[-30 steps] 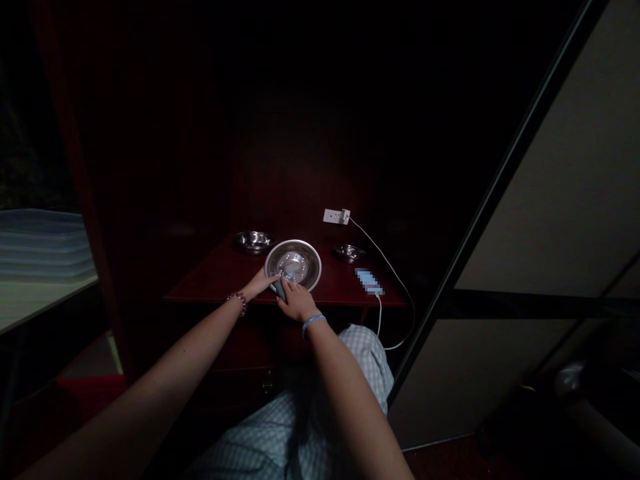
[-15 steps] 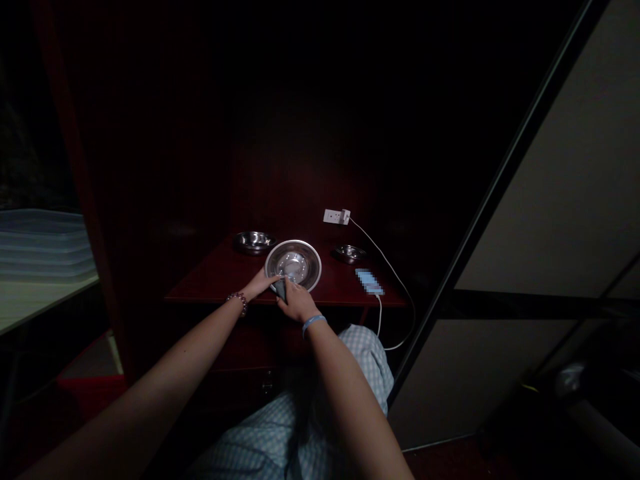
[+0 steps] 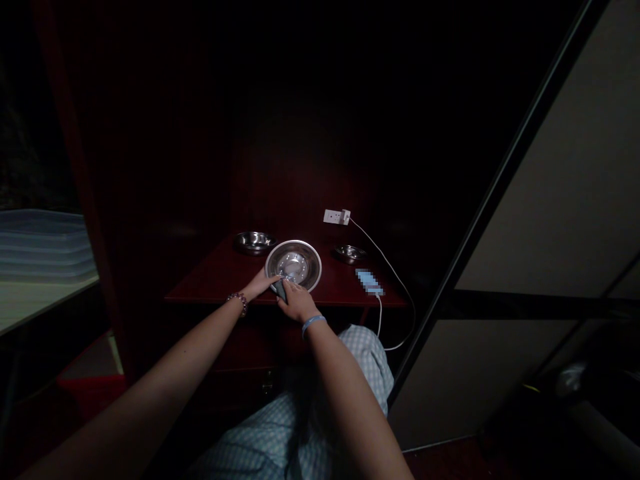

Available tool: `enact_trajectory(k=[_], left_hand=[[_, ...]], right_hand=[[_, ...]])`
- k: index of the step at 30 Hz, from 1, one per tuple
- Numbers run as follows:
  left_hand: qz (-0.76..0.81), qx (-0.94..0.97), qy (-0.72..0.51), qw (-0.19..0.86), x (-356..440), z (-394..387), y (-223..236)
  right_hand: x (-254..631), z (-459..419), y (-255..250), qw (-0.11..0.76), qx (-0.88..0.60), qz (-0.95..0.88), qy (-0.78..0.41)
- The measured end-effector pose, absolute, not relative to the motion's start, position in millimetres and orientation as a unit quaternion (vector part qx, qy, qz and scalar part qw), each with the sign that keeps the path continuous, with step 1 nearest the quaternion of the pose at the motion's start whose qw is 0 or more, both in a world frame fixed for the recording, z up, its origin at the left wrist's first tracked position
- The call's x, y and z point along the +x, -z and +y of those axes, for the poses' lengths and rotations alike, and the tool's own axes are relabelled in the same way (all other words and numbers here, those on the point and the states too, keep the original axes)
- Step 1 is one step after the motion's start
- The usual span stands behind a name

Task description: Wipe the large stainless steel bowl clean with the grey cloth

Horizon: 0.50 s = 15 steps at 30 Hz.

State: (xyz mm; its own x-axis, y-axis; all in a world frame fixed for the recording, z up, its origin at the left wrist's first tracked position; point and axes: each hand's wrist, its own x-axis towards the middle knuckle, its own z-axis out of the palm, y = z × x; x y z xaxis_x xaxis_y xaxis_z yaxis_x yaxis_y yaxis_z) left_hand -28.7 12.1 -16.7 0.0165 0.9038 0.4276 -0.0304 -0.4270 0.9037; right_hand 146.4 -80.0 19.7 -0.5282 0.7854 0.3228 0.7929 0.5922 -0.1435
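In the head view, your left hand and right hand meet at a dark object on the near rim of the steel bowl; in this dim light you cannot tell whether your fingers grip it. The bowl sits near the worktop edge, within easy reach of both hands, between a smaller bowl and another

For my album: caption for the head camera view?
Left hand and right hand work a dark cloth against a steel bowl.
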Motion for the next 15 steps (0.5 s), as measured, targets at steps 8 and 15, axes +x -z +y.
enact_trajectory(k=[8, 15], left_hand=[[0.372, 0.595, -0.597, 0.387, -29.6, 14.7, 20.3], [0.372, 0.594, -0.598, 0.388, -28.6, 15.4, 19.9]], right_hand=[[146.8, -78.1, -16.9, 0.188, -0.452, -0.872, 0.011], [146.0, -79.5, -18.6, 0.178, -0.456, -0.872, 0.016]])
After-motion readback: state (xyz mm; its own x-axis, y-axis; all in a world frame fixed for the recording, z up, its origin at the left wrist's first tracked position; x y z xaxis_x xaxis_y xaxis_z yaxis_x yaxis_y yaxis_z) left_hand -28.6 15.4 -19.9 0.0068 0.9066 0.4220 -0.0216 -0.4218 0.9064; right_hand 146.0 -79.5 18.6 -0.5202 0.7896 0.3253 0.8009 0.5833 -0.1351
